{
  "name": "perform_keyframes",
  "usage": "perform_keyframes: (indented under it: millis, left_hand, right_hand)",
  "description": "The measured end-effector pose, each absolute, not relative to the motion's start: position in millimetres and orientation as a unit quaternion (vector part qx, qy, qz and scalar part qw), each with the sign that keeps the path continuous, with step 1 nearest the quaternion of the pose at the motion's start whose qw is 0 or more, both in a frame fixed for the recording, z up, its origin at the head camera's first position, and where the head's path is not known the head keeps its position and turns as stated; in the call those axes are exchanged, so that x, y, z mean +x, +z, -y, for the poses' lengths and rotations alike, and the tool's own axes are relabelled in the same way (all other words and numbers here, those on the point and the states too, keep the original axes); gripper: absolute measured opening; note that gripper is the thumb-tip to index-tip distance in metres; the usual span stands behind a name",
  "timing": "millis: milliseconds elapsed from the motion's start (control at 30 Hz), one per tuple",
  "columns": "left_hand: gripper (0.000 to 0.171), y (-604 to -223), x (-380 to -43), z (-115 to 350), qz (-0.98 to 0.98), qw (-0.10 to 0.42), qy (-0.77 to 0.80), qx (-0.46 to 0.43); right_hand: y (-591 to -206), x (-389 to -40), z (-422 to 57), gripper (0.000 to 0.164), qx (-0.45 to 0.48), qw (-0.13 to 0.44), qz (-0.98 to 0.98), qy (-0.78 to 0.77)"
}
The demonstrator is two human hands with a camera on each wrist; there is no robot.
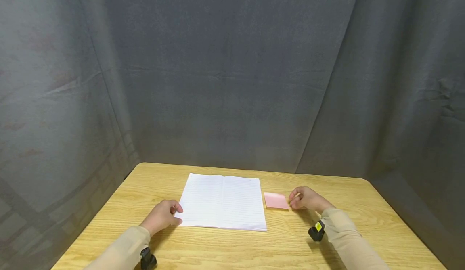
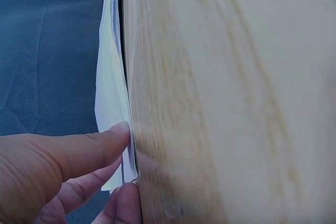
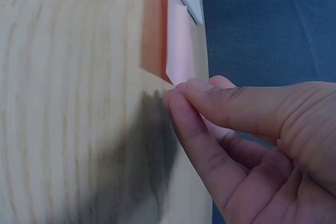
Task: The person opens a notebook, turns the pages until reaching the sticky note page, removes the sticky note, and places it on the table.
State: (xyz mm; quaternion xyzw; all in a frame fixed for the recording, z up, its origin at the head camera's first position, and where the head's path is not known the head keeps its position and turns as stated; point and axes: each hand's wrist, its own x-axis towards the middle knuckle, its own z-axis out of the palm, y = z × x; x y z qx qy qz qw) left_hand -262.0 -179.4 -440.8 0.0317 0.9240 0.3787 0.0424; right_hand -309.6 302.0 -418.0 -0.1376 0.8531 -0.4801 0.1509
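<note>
An open notebook (image 1: 221, 203) with lined white pages lies flat on the wooden table. At its lower left corner is my left hand (image 1: 164, 215); in the left wrist view the thumb (image 2: 105, 150) rests on the page edge and other fingers touch the corner. To the right of the notebook is a pink sticky note (image 1: 276, 201). My right hand (image 1: 308, 199) pinches the note's right edge between thumb and fingertips. In the right wrist view the sticky note (image 3: 179, 45) is lifted from the tabletop and casts a reddish shadow.
The light wooden table (image 1: 225, 250) has rounded far corners. Grey cloth (image 1: 232, 80) hangs behind it and at both sides. A small black wrist camera sits on each wrist, the right camera (image 1: 317, 231) bearing a yellow mark.
</note>
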Motion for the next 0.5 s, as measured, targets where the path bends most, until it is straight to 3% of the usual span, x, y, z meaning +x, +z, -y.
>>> perform_keyframes:
  millis: [267, 500]
  left_hand:
    - [0.025, -435.5, -262.7, 178.7, -0.930, 0.052, 0.362, 0.034]
    - [0.025, -403.1, -269.3, 170.5, -0.950, 0.046, 0.304, 0.051]
  right_hand:
    - [-408.7, -313.5, -306.0, 0.027, -0.152, 0.133, -0.865, -0.459]
    - [-379.7, -319.6, -302.3, 0.026, -0.141, 0.121, -0.867, -0.463]
